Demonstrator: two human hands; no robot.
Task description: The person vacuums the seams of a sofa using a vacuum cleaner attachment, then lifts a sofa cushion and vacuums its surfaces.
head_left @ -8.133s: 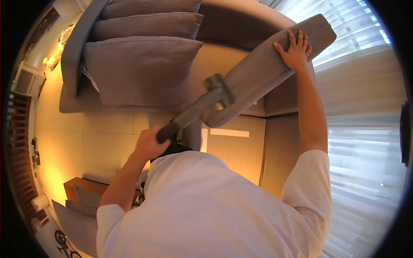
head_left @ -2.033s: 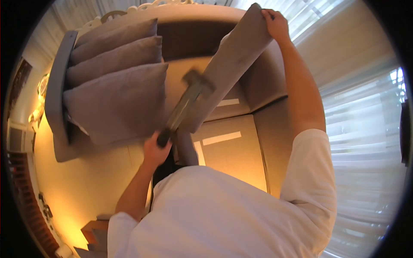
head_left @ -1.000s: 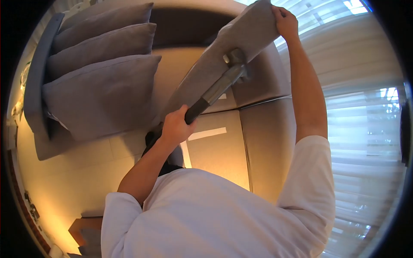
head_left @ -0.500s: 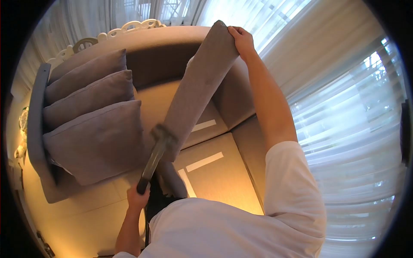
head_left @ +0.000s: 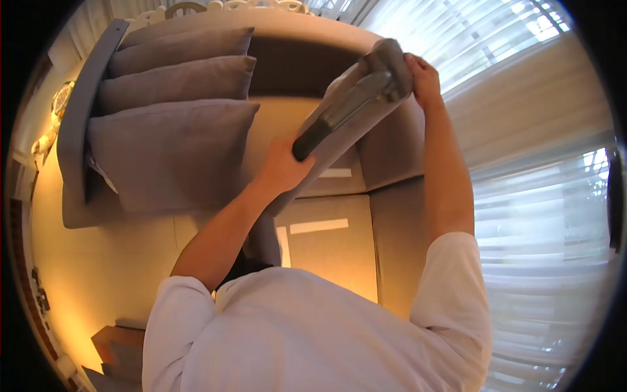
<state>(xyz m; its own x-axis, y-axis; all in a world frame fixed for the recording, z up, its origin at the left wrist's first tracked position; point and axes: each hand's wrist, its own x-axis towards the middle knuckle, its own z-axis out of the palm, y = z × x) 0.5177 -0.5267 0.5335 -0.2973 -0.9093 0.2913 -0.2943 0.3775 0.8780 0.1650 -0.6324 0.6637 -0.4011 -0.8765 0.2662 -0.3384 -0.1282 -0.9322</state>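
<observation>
My left hand is closed round the dark handle of a handheld vacuum cleaner with a grey, partly see-through body. Its wide head rests at the upper end of a long grey sofa cushion, seemingly against the fabric. At that same upper end, my right hand grips the cushion's edge with bent fingers. The cushion stands tilted over the sofa seat, its lower end near my body and partly hidden by my left forearm.
Three grey pillows lean in a row at the left end of the sofa. Sheer curtains hang along the windows on the right. Pale floor tiles show at lower left, with a brown boxy object nearby.
My left hand has carried the vacuum cleaner up along the cushion from its lower end to its upper end. My right hand keeps its grip; the whole view has shifted.
</observation>
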